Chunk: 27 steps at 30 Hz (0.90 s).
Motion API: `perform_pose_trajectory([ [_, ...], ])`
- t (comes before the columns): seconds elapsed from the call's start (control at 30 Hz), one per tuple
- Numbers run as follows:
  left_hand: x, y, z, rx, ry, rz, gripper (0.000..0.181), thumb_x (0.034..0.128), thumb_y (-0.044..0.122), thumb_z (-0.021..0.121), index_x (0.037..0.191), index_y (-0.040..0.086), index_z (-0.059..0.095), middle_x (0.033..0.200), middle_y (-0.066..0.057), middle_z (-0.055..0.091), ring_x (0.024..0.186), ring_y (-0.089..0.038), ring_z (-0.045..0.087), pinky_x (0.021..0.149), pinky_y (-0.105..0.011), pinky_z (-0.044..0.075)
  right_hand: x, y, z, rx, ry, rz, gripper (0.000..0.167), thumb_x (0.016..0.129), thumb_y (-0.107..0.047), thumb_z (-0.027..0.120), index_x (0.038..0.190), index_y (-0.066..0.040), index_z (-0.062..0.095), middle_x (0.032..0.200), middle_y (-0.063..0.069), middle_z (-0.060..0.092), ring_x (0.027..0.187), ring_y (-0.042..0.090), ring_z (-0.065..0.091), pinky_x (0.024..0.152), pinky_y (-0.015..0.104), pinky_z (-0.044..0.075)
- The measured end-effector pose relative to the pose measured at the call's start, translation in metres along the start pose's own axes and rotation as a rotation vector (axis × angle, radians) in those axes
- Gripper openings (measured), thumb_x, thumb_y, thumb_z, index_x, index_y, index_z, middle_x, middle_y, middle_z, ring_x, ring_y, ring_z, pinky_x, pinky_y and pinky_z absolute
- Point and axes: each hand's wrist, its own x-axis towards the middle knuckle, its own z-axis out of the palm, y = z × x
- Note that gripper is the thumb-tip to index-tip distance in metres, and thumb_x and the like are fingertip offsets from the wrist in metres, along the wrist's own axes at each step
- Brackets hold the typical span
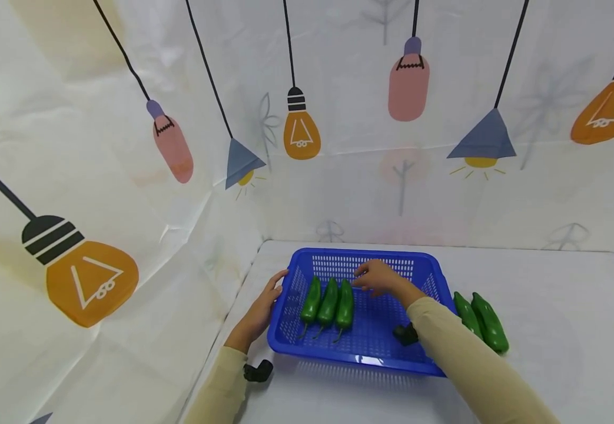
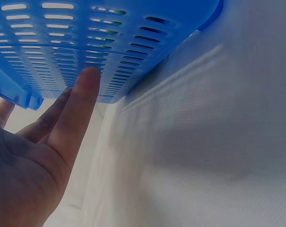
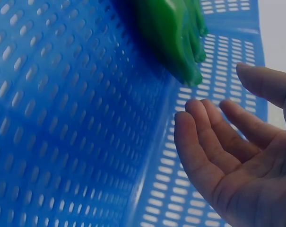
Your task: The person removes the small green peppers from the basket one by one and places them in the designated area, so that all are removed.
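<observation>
Green peppers, three of them, sat side by side in the left half of a blue basket, pretty much parallel. Their long axes ran near to far, tips aimed at the far wall of the basket and thin curly stems pointing back toward the person. Long, tapered shapes with smooth, glossy skin, fatter at the stem end. Two more peppers lay on the tabletop just right of the basket, partly tucked behind the person's sleeve, narrow ends angled away and a bit left.

Right hand hung inside the basket by the tip of the rightmost pepper. Its fingers were loosely bent and held nothing; the right wrist view showed a gap between them and the green tips. Left hand was at the basket's left side, fingers fairly straight, one resting against the slotted wall from outside, so no real grasp there.

Basket looked like shiny moulded plastic, rectangular with rounded corners and rows of little slots. Tabletop was covered in white, and the creased pale sheet behind it was printed with orange bulbs, pink lamps and blue cone shades.
</observation>
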Motion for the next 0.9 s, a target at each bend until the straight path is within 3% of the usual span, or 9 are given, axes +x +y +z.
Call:
perform_pose_trajectory([
  [0.47, 0.000, 0.001, 0.001, -0.006, -0.009, 0.002, 0.049, 0.1119, 0.028, 0.026, 0.160, 0.022, 0.020, 0.150, -0.024, 0.039, 0.115, -0.029, 0.056, 0.088, -0.035, 0.050, 0.012, 0.001, 0.016, 0.026, 0.031, 0.124, 0.044, 0.089, -0.008, 0.074, 0.126, 0.012, 0.060, 0.112, 0.022, 0.065, 0.095, 0.032, 0.067, 0.076, 0.045, 0.058],
  [0.9, -0.001, -0.001, -0.001, 0.013, -0.012, 0.002, 0.048, 0.1123, 0.029, 0.024, 0.160, 0.024, 0.020, 0.153, -0.022, 0.036, 0.121, -0.035, 0.053, 0.093, -0.039, 0.048, 0.014, 0.005, 0.023, -0.005, 0.005, 0.149, 0.039, 0.093, -0.012, 0.070, 0.122, 0.013, 0.061, 0.102, 0.020, 0.067, 0.094, 0.034, 0.068, 0.075, 0.046, 0.058],
])
